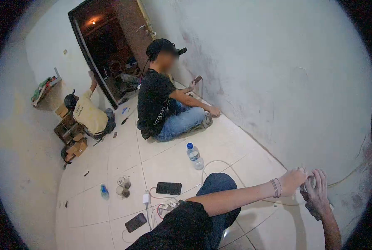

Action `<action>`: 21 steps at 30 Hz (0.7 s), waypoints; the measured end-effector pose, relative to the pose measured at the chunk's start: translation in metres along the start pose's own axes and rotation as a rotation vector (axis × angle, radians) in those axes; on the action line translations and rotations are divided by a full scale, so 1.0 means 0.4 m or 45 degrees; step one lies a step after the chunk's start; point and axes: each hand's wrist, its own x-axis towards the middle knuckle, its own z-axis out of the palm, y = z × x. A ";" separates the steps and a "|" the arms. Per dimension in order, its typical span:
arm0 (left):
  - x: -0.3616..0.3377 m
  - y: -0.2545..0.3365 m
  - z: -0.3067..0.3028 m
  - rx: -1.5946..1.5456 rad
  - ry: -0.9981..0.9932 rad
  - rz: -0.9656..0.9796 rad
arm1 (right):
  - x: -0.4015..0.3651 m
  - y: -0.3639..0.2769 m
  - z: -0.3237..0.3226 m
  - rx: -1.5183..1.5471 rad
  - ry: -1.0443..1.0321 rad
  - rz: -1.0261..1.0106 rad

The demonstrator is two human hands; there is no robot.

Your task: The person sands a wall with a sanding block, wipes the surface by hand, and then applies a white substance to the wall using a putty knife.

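My left hand (293,180), with a bracelet at the wrist, is closed in front of the wall at the right. Right beside it is my right hand (318,192), dusted with pale powder, its fingers bent around a small greyish thing (309,183) between the two hands. I cannot tell what that thing is. Beneath my right wrist shows a dark, blocky object (312,211), partly covered by the hand.
A water bottle (195,156), two phones (168,188) with cables, a white charger (146,198) and glass jars (123,186) are on the tiled floor. One person (157,96) sits by the wall holding a brownish block (197,79). Another person (89,116) works near the doorway beside cardboard boxes (76,147).
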 end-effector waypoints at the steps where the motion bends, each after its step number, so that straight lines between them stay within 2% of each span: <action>1: -0.004 0.004 -0.001 0.013 0.041 0.008 | 0.005 -0.001 0.004 0.045 -0.014 0.051; 4: 0.012 0.015 -0.022 0.052 -0.114 -0.063 | 0.004 0.006 0.012 0.059 -0.142 0.041; 7: 0.022 0.009 0.011 0.133 0.014 -0.080 | 0.014 0.009 0.009 0.078 -0.138 0.017; 10: 0.024 0.010 0.005 0.123 -0.157 -0.111 | -0.007 0.016 0.030 0.107 -0.180 0.001; 13: 0.020 0.011 0.018 0.157 -0.093 -0.105 | -0.014 0.010 0.038 0.170 -0.191 0.000; 16: 0.011 -0.004 0.040 0.155 0.101 0.014 | -0.020 0.010 0.051 0.099 -0.123 -0.039; 19: 0.015 0.012 0.007 0.146 -0.039 -0.033 | -0.036 0.013 0.041 0.190 -0.278 -0.006; 21: 0.015 0.022 0.004 0.214 -0.049 -0.052 | -0.041 0.010 0.048 0.177 -0.223 -0.025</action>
